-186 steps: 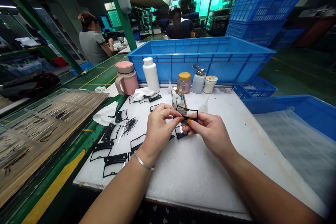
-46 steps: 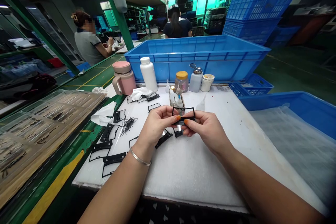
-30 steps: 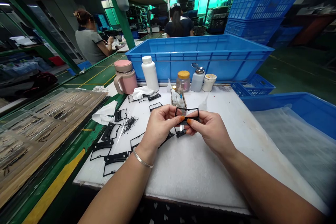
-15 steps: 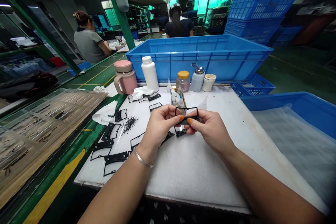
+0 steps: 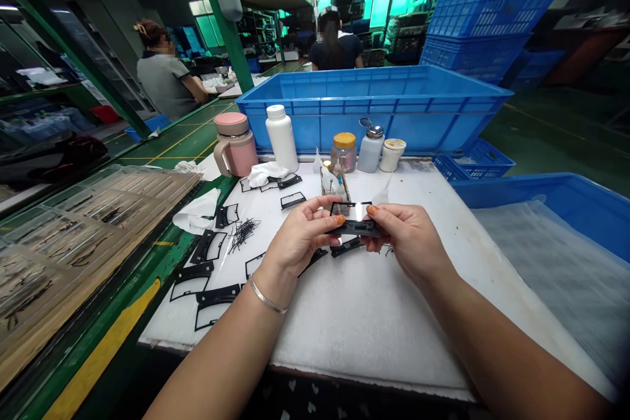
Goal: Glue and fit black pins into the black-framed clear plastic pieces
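Between my two hands is a black plastic frame (image 5: 357, 227) with a clear window, raised above the white work surface (image 5: 364, 321). My left hand (image 5: 306, 230) pinches its left end, thumb on top and fingers beneath. At the right end, my right hand (image 5: 406, 230) grips it with the thumb on the upper right corner. Below the hands lies another black frame (image 5: 346, 247), partly covered by them. More such frames (image 5: 216, 298) are spread on the left of the surface, around a small heap of thin black strips (image 5: 243, 232).
A pink mug (image 5: 237, 144), a white bottle (image 5: 282, 138), a jar with a yellow lid (image 5: 343, 151) and a pump bottle (image 5: 371, 149) line the back edge. Behind them stands a large blue crate (image 5: 374, 118). White cloths (image 5: 197, 211) lie left; two people sit farther off.
The frame in my hands has tilted so its window shows more openly. My right thumb has shifted from the lower bar to the upper right corner.
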### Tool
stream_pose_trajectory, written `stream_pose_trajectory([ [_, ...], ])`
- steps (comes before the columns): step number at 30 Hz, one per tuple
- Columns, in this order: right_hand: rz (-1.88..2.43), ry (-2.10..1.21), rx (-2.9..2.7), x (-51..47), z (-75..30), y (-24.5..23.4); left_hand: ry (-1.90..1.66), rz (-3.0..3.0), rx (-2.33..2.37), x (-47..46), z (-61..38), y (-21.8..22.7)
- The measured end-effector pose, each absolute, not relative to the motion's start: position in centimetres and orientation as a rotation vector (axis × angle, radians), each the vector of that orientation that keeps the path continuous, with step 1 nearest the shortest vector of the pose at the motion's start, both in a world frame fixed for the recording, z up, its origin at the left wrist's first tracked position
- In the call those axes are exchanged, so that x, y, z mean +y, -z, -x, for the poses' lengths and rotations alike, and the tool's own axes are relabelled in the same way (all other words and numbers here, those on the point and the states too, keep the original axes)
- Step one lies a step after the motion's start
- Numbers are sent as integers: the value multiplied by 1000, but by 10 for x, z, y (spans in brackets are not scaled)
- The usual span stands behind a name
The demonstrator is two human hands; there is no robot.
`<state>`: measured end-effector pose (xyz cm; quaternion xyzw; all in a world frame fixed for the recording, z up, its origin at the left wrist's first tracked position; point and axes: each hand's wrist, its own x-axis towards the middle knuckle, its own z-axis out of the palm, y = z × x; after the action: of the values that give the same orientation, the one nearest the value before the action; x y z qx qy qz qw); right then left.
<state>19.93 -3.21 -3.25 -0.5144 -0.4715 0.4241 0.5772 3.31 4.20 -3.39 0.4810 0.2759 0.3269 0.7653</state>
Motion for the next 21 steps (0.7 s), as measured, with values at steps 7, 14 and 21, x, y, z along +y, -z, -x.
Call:
stream_pose_trajectory([
  [7, 1218, -972, -988, -32, -199, 32, -834, -1314, 663, 36, -34, 32],
  [14, 1229, -975, -896, -32, -201, 30, -1141, -2047, 574, 30, -34, 29],
  [21, 1183, -1091, -868, -32, -199, 30, -1315, -2343, 495, 29, -36, 31],
])
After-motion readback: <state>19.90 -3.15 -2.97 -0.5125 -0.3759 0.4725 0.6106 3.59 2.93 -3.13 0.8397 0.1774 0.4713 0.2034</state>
